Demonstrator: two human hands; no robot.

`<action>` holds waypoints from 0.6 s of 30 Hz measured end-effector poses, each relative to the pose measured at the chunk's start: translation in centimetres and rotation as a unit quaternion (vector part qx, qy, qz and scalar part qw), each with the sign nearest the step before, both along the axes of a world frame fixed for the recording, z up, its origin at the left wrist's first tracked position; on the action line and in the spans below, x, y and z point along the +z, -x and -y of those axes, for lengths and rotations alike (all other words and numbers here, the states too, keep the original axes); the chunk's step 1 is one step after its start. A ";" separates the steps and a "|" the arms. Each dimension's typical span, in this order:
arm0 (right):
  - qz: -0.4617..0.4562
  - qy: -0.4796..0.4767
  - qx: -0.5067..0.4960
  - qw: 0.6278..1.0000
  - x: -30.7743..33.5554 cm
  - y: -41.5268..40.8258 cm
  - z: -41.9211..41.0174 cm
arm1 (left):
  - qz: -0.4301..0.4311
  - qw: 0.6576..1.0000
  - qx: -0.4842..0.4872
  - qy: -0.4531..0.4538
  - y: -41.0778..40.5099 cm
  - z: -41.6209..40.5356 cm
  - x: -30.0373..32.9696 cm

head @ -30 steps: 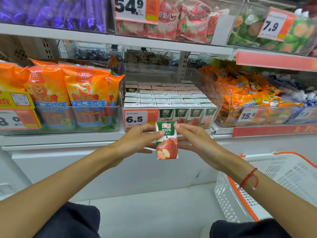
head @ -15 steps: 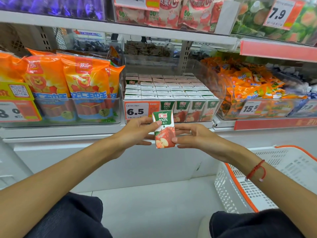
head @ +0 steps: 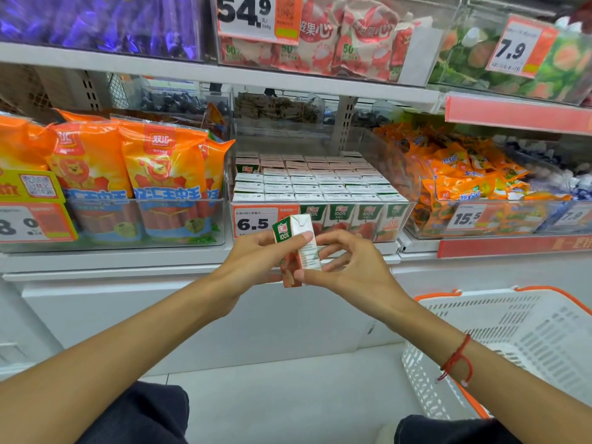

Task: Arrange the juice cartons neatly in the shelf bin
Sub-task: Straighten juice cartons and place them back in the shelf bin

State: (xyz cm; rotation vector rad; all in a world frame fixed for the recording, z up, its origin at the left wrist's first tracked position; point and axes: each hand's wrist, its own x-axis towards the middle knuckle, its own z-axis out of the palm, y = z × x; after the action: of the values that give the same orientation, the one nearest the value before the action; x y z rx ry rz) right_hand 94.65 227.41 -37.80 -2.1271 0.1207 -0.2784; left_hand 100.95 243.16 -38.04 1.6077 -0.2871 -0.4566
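A small green, red and white juice carton (head: pixel 296 248) is held upright in front of the shelf, its white side panel turned toward me. My left hand (head: pixel 256 261) grips its left side, with the thumb across the side panel. My right hand (head: pixel 349 267) pinches its lower right edge, the other fingers loosely curled. Behind the hands, the clear shelf bin (head: pixel 407 200) holds several rows of the same cartons (head: pixel 320 182) standing upright, packed close. A 6.5 price tag (head: pixel 254 221) is on the bin's front.
Orange sausage bags (head: pixel 128 168) fill the bin to the left, orange snack packets (head: pixel 464 174) the bin to the right. A white basket with orange rim (head: pixel 519 344) stands at lower right on the floor. An upper shelf (head: pixel 224 75) overhangs the bin.
The carton has been turned between both hands, from its front face toward me to its white side panel. My right hand shifted to its lower right edge.
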 end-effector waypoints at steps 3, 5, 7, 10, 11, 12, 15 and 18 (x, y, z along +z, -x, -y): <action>0.003 -0.037 0.029 0.999 0.1 -0.3 0.2 | -0.004 1.000 -0.004 -0.014 -0.1 -0.4 0.2; -0.010 -0.099 0.040 0.994 0.3 -0.6 0.8 | -0.003 0.999 -0.017 -0.032 -0.2 -0.6 0.4; -0.036 -0.148 0.043 0.987 0.4 -0.8 1.3 | -0.002 0.998 -0.037 -0.042 -0.2 -0.7 0.7; -0.067 -0.199 0.074 0.975 0.6 -0.8 1.5 | -0.002 0.997 -0.056 -0.046 0.1 -0.4 1.0; -0.070 -0.202 0.088 0.973 0.7 -0.7 1.4 | -0.002 0.997 -0.055 -0.047 0.1 -0.3 1.0; -0.072 -0.200 0.099 0.972 0.8 -0.7 1.4 | -0.003 0.998 -0.051 -0.048 0.1 -0.2 1.0; -0.069 -0.189 0.114 0.973 1.0 -0.5 1.5 | -0.005 0.998 -0.036 -0.043 0.1 -0.1 1.0; -0.076 -0.191 0.128 0.970 1.1 -0.5 1.6 | -0.003 0.999 -0.033 -0.037 0.1 -0.1 0.8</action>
State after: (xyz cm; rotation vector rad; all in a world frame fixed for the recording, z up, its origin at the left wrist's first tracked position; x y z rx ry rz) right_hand 95.16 225.79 -36.66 -1.7542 -0.0139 0.0596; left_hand 100.87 243.24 -37.21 1.6717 -0.3226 -0.5289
